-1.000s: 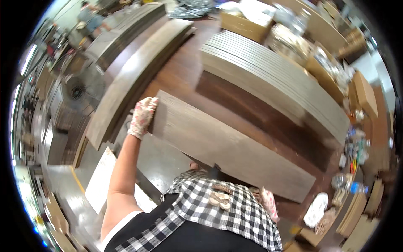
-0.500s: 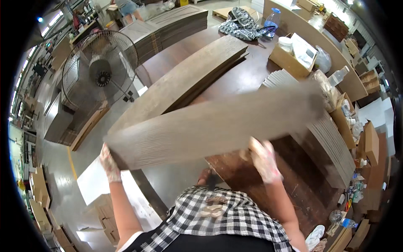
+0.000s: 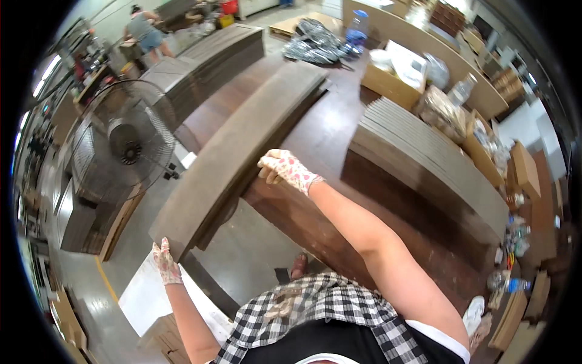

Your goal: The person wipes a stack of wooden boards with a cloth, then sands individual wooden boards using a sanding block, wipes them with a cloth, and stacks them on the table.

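A long grey-brown wood-grain board [image 3: 242, 133] lies lengthwise on a low stack of similar boards, reaching from near left to far right. My left hand [image 3: 167, 262], in a pale glove with reddish spots, is at the board's near end. Its fingers are stretched out and apart against the end corner. My right hand [image 3: 288, 170], gloved alike, is at the board's right long edge. Those fingers are loosely bent with gaps between them, and they do not wrap round the board. Whether the right fingertips touch the edge is hard to tell.
A taller stack of grey boards [image 3: 430, 164] stands on the dark brown table [image 3: 291, 212] at right. Behind it are a cardboard box [image 3: 394, 85] and bottles. A caged fan [image 3: 127, 145] stands at left. Far left, another person [image 3: 148, 33] stands near more stacked boards.
The board carried crosswise before me has swung lengthwise and come down on the stack. My right hand has moved left and away from me, loosening from the board. My left hand stays at its near end.
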`<state>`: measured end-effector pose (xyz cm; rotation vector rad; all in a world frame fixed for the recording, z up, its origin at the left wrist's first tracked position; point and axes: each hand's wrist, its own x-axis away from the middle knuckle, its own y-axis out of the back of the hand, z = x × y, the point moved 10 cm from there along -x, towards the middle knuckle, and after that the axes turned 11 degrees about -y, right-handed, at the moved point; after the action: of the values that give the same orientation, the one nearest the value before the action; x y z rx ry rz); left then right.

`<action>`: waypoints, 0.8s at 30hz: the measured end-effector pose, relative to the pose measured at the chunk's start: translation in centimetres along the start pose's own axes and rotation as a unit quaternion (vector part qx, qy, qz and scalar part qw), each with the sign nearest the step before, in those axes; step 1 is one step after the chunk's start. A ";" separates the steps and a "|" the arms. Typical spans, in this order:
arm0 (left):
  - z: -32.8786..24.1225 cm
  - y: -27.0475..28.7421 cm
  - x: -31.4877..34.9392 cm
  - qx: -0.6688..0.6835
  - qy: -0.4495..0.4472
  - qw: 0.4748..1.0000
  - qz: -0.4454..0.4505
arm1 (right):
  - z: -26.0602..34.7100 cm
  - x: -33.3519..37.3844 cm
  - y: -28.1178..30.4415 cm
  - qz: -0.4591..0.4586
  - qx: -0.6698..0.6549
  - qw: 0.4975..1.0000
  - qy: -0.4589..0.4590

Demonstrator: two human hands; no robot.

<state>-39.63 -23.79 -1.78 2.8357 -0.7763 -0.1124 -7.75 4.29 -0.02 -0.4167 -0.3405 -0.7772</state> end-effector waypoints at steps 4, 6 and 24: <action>-1.7 0.6 -4.2 -0.370 -0.209 0.903 -0.056 | -2.7 7.9 2.8 -0.037 0.057 0.996 0.058; -8.5 -2.5 -2.1 -0.469 -0.394 0.776 -0.149 | -6.1 13.2 8.3 -0.144 0.008 0.989 0.032; -9.9 -55.3 18.9 0.140 -0.212 0.857 0.447 | -26.4 66.0 37.1 -0.846 -0.107 0.491 0.178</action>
<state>5.22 14.80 -4.10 2.3663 -2.2664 -0.5157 67.17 -24.32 -2.38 0.0320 -0.1515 -2.8800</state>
